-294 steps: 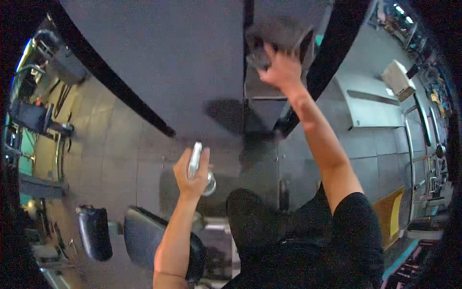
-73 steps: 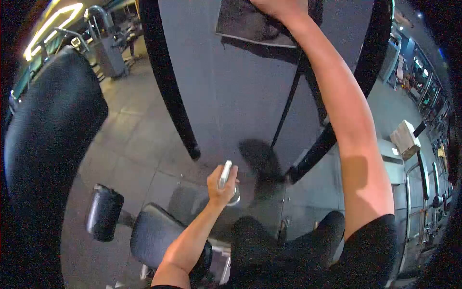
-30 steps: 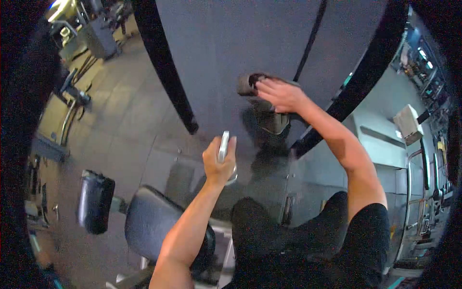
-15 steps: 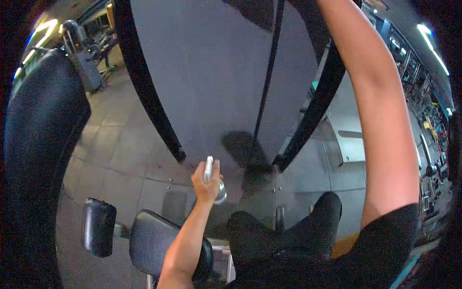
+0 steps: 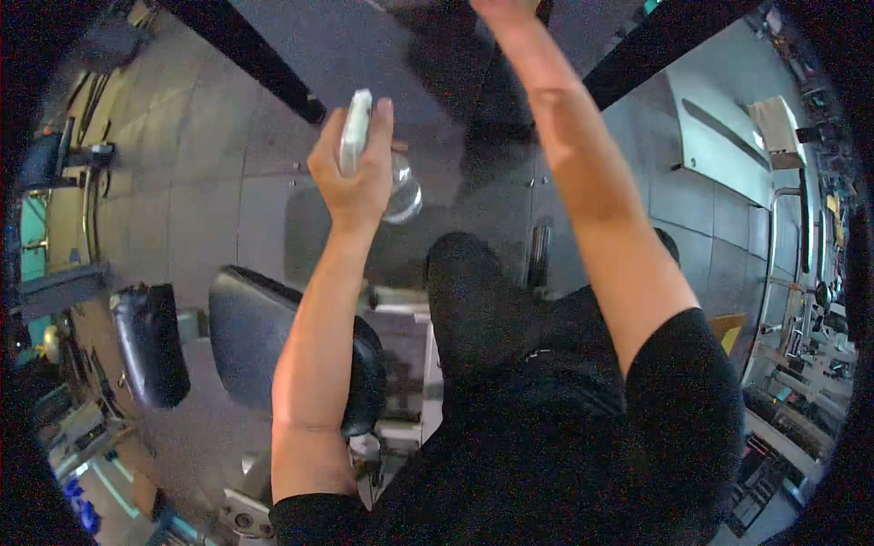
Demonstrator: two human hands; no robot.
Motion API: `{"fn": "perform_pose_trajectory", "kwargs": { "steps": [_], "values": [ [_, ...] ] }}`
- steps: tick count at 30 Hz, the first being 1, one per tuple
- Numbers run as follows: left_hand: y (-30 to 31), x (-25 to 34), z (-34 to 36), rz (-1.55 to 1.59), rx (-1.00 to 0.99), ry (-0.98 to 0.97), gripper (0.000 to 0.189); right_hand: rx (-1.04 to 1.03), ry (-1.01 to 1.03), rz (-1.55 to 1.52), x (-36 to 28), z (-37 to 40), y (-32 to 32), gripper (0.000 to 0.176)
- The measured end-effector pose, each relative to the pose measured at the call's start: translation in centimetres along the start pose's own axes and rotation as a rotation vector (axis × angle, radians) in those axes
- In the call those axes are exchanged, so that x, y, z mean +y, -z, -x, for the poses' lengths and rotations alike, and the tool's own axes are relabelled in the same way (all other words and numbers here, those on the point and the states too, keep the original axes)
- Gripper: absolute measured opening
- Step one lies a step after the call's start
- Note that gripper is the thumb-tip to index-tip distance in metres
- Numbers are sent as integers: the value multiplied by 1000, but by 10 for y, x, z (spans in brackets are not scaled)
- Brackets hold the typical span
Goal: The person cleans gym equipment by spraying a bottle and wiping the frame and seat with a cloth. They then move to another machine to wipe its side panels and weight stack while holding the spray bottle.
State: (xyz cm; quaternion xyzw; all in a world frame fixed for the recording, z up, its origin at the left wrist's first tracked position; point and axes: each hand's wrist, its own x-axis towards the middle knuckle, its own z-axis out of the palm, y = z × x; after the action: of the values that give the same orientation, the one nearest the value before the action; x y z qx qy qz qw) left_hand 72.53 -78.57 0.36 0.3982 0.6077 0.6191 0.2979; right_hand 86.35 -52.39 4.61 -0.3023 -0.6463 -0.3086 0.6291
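Note:
In my left hand (image 5: 350, 173) is a spray bottle (image 5: 405, 193) with a white trigger head and a clear body. The fingers wrap round its neck, and the body hangs beyond the far side of my hand. My right arm reaches up to the top edge, where only part of my right hand (image 5: 506, 7) shows. Its fingers are cut off by the frame, so I cannot see what they hold or touch. The hand is nearest to a large grey panel (image 5: 369, 55) with dark frame bars, which stands in front of me.
Black padded cushions (image 5: 150, 350) of a gym machine are at lower left, one close beside my left forearm. A white panel (image 5: 724, 136) stands at right on the grey tiled floor (image 5: 205, 146). Racks and equipment (image 5: 806, 318) line the right side.
My view has tipped downward, so the grey panel sits higher in frame. My left hand with the spray bottle appears higher and nearer. My right hand has come partly into view at the top.

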Motion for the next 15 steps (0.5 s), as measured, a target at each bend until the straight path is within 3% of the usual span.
{"fn": "perform_pose_trajectory", "kwargs": {
  "steps": [4, 8, 10, 13, 15],
  "values": [
    [1, 3, 0, -27, -15, -22, 34, -250, -185, 84, -39, 161, 14, 62],
    [-3, -4, -1, -57, -38, -18, 34, -573, -320, 203, -80, 259, 34, 59],
    [-3, -5, 0, -94, -32, -27, 33, -599, -405, 130, -96, 302, 39, 57],
    [1, -12, -4, -99, -26, 69, 28, -629, -533, 56, -111, 327, 32, 52],
    [0, -23, -3, -110, -9, 4, 25, -992, -607, 128, -116, 305, 35, 48]
  ]
}}
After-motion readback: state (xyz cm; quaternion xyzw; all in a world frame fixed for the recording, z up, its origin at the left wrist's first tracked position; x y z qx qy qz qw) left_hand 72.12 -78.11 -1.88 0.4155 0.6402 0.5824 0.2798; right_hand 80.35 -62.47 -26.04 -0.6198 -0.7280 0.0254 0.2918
